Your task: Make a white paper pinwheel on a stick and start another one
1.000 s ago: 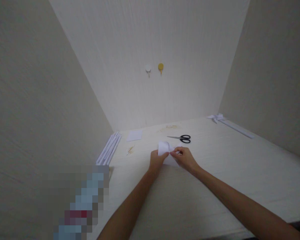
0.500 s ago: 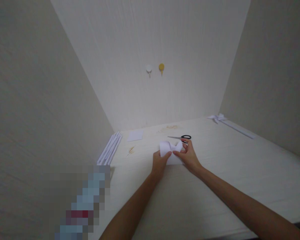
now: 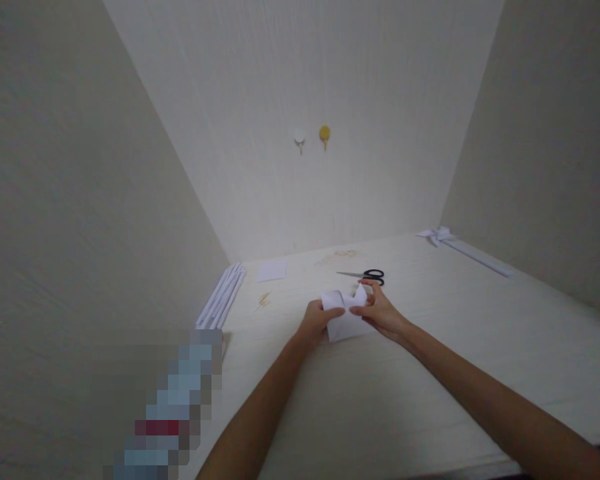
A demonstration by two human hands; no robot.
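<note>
Both hands grip a small folded piece of white paper (image 3: 347,319) just above the pale table (image 3: 430,373). My left hand (image 3: 316,321) pinches its left side. My right hand (image 3: 381,313) pinches the right side, fingers curled over a raised flap. Black-handled scissors (image 3: 366,274) lie on the table just behind my right hand, apart from it.
A bundle of rolled white paper sticks (image 3: 222,301) lies along the left wall. A small white paper square (image 3: 272,270) sits behind it. A folded white paper pinwheel on a stick (image 3: 455,241) rests at the far right. Two hooks, white (image 3: 299,141) and yellow (image 3: 325,133), hang on the back wall.
The paper has been folded further and pulled slightly toward me. My right hand moved from beside the paper to over its right flap; the left hand stayed at the left side.
</note>
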